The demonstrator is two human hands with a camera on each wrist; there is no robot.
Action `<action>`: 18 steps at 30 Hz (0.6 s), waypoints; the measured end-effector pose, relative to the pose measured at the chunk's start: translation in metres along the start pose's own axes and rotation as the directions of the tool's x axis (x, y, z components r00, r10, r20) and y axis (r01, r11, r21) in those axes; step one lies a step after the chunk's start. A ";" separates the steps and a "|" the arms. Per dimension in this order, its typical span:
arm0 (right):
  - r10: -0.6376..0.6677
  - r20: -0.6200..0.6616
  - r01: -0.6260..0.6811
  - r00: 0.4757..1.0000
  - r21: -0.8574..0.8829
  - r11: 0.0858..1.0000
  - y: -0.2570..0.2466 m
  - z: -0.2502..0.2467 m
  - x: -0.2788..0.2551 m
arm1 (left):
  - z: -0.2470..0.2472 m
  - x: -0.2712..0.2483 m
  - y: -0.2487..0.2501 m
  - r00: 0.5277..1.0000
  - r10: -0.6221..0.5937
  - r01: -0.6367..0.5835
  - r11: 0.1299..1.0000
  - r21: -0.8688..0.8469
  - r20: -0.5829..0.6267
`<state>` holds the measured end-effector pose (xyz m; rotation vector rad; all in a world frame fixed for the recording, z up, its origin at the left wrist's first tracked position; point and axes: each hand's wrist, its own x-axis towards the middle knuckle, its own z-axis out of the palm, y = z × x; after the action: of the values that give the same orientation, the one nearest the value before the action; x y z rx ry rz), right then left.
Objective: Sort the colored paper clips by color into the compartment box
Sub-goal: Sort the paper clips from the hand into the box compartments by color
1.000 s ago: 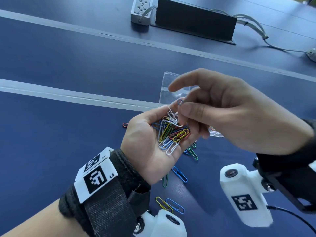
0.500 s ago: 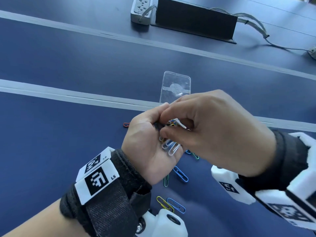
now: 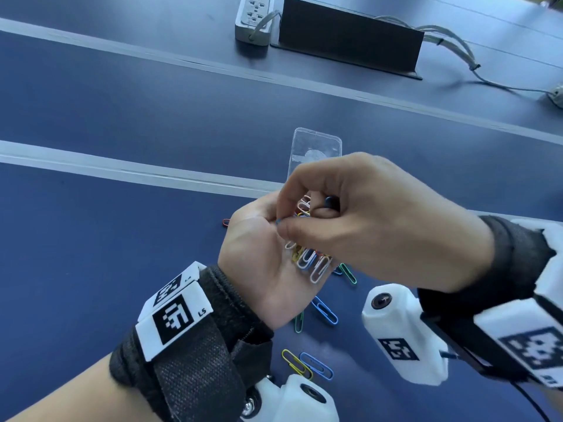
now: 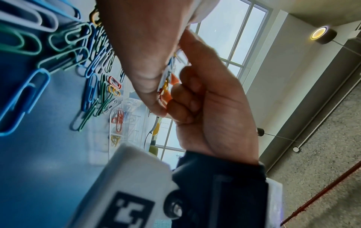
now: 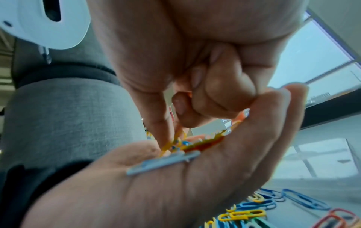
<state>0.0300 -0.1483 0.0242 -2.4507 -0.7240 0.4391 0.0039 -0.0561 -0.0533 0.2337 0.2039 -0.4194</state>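
My left hand (image 3: 265, 266) lies palm up and cupped, holding a bunch of mixed paper clips (image 3: 313, 263), white ones at the near edge. My right hand (image 3: 281, 221) hovers over that palm with its fingers curled. Its thumb and forefinger pinch a clip in the pile; the clip's colour is unclear. From the right wrist view a white clip (image 5: 164, 162) rests flat on the left palm (image 5: 175, 192). The clear compartment box (image 3: 316, 147) lies beyond the hands, mostly hidden; in the left wrist view it (image 4: 125, 123) holds red and yellow clips in separate cells.
Loose clips lie on the blue table under and near the hands: blue (image 3: 324, 310), yellow (image 3: 297, 363), green (image 3: 348, 274), red (image 3: 226, 222). At the far edge stand a power strip (image 3: 254, 16) and a black box (image 3: 350, 38) with cables.
The right hand, earlier raised with its forefinger stretched out, has come down over the left palm and curled in, now pinching in the pile near the left thumb. The left hand has stayed put.
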 end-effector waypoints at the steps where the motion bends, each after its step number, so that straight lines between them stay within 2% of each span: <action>1: -0.001 0.018 -0.001 1.000 0.075 0.997 -0.001 -0.003 0.000 | -0.001 0.000 0.000 1.000 -0.004 0.004 1.000 -0.014 0.010; 4: 0.034 0.008 -0.034 0.999 0.379 0.925 -0.003 -0.014 0.003 | -0.001 -0.001 0.001 1.000 -0.002 0.003 1.000 -0.024 0.010; 5: 0.086 0.008 -0.077 0.996 0.520 0.851 0.000 -0.019 0.004 | 0.000 0.000 0.002 1.000 -0.009 0.008 1.000 -0.024 -0.006; 7: 0.156 0.096 -0.167 0.983 0.818 0.551 0.003 -0.030 0.005 | 0.001 0.000 0.004 0.999 -0.019 0.017 0.999 -0.045 -0.030; 8: 0.164 0.130 -0.189 0.978 0.885 0.425 0.005 -0.035 0.005 | 0.002 -0.001 0.005 0.999 -0.024 0.022 0.998 -0.053 -0.039; 10: 0.163 0.147 -0.196 0.976 0.916 0.350 0.011 -0.039 0.002 | 0.003 -0.002 0.005 0.998 -0.034 0.030 0.997 -0.067 -0.059; 12: 0.173 0.156 -0.216 0.972 0.884 0.415 0.015 -0.036 -0.001 | 0.003 -0.002 0.004 0.997 -0.060 0.056 0.996 -0.075 -0.053; 14: 0.232 0.119 -0.239 0.965 0.761 0.603 0.019 -0.032 -0.003 | 0.002 -0.002 0.005 0.997 -0.071 0.067 0.995 -0.080 -0.041; 16: 0.225 0.000 -0.204 0.974 0.430 0.879 0.022 -0.032 -0.008 | 0.001 -0.002 0.005 0.998 -0.058 0.055 0.995 -0.080 -0.040; 17: 0.196 -0.042 -0.181 0.980 0.233 0.955 0.023 -0.033 -0.011 | 0.001 -0.002 0.005 0.998 -0.047 0.044 0.996 -0.083 -0.042; 18: 0.169 -0.050 -0.165 0.984 0.074 0.984 0.024 -0.033 -0.013 | 0.002 -0.002 0.005 0.998 -0.040 0.036 0.995 -0.090 -0.039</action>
<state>0.0439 -0.1862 0.0390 -2.4566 -0.4736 0.4491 0.0046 -0.0512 -0.0497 0.1506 0.2673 -0.4426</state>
